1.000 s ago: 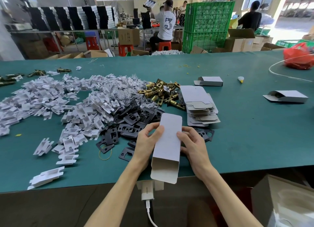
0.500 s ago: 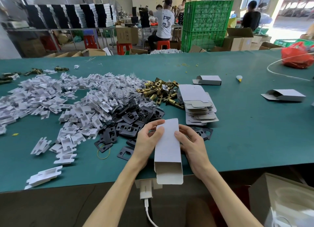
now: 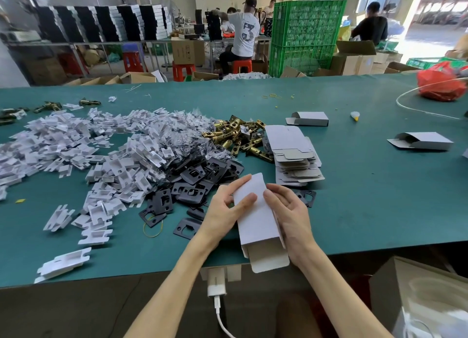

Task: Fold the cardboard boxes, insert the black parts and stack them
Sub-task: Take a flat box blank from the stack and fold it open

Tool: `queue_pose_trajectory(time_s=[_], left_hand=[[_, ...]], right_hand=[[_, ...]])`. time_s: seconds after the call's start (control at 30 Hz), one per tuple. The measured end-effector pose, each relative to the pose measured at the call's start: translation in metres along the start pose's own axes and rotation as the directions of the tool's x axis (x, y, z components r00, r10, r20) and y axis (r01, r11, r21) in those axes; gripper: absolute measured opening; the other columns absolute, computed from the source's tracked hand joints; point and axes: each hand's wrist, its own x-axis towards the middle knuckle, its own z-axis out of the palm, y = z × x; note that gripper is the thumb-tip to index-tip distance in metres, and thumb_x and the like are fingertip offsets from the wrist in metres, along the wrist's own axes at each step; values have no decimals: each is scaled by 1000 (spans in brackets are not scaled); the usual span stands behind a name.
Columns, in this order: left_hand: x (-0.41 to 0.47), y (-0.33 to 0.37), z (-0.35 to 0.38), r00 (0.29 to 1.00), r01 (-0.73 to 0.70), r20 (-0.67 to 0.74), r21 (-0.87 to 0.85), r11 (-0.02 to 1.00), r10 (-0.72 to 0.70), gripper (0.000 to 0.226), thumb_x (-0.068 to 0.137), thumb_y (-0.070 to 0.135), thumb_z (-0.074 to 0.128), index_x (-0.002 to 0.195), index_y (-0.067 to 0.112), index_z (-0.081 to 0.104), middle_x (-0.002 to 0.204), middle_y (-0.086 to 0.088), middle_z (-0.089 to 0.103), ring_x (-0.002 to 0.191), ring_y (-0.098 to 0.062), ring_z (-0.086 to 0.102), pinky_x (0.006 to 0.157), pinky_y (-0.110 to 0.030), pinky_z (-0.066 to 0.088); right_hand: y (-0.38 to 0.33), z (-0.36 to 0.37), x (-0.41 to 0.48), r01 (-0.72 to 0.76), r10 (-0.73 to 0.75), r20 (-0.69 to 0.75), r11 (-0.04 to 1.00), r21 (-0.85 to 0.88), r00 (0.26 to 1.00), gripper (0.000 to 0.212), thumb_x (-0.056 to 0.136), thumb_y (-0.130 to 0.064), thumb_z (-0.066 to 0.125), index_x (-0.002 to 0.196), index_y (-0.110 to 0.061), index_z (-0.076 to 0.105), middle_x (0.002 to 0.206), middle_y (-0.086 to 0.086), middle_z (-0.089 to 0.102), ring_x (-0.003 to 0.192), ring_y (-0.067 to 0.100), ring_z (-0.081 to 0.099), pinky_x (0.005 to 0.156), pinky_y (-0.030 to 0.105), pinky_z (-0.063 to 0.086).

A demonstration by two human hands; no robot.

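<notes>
Head view:
- White rectangular cardboard box (image 3: 255, 218) was held above near edge of green felt-covered table (image 3: 367, 198). Open mouth and loose flap faced person, overhanging edge.
- Left hand (image 3: 225, 211) was clamped on box's far-left corner, thumb on top face.
- Right hand (image 3: 288, 216) was clamped along box's right side.
- Far end hidden by fingers; closed or not, could not tell.
- Judgement: press long edges evenly to square tube, tuck far flaps fully, keep near mouth open.
- Flat black metal plates (image 3: 192, 186) lay just left.
- Grey flattened box blanks (image 3: 293, 158) were stacked beyond.
</notes>
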Motion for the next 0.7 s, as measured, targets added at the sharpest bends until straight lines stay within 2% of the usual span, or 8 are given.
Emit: queue_pose_trajectory(time_s=[0.07,0.13,0.23,0.37,0.47,0.53,0.6,0.7], left_hand=[[0,-2,-1,1000,-8,9,-7,1000,8,59,84,39,77,141,30,62,134,-5,60,114,-25,68,90,-37,61],[0,-4,-2,1000,-21,-18,-79,997,20,56,84,37,79,138,28,64,126,2,71,105,-20,73,79,-30,61],[1,-7,-6,989,-65,-142,-152,986,44,52,85,37,79,135,28,67,120,14,73,96,-8,74,72,-23,59],[6,-11,-10,913,-120,-406,-214,970,23,50,89,42,75,136,29,63,127,5,67,101,-7,70,75,-24,59],[7,-13,-13,860,-150,-507,-151,977,54,55,95,46,69,145,29,55,137,7,59,117,-9,64,88,-28,59],[7,-15,-12,873,-136,-485,-125,983,59,58,95,46,69,148,30,53,140,6,57,119,-12,63,93,-32,59],[6,-15,-9,910,-118,-410,-107,987,64,58,93,46,70,147,31,54,140,6,57,116,-13,66,90,-34,61],[6,-13,-8,949,-121,-306,-153,981,69,54,90,46,75,140,34,59,131,16,66,113,-7,69,81,-24,59]], right_hand=[[-2,2,-1,5,-5,5,1000,-11,1000,49,78,-32,84,120,-15,68,115,11,75,104,32,72,87,49,60],[-4,4,-2,-7,7,29,1000,2,1000,47,79,-36,80,121,-17,70,116,9,74,102,29,72,83,43,61],[-7,6,-4,-49,50,81,999,-8,995,49,82,-47,73,125,-23,71,121,8,73,104,29,70,84,41,59],[-8,8,-4,-66,76,147,995,-71,986,75,72,-71,75,127,-20,70,124,10,71,108,24,69,88,36,57],[-9,8,-5,-42,59,212,996,-83,976,86,64,-71,81,129,-16,68,123,9,72,107,19,69,84,28,58],[-9,9,-6,-25,52,219,992,-125,974,77,66,-62,85,130,-22,68,124,5,72,108,18,68,84,26,55],[-9,8,-7,-20,50,208,989,-144,977,63,70,-52,83,128,-30,69,124,0,71,107,17,67,83,27,54],[-10,6,-7,-61,75,183,995,-78,980,56,74,-38,85,127,-33,70,125,0,71,105,17,68,83,29,56]])
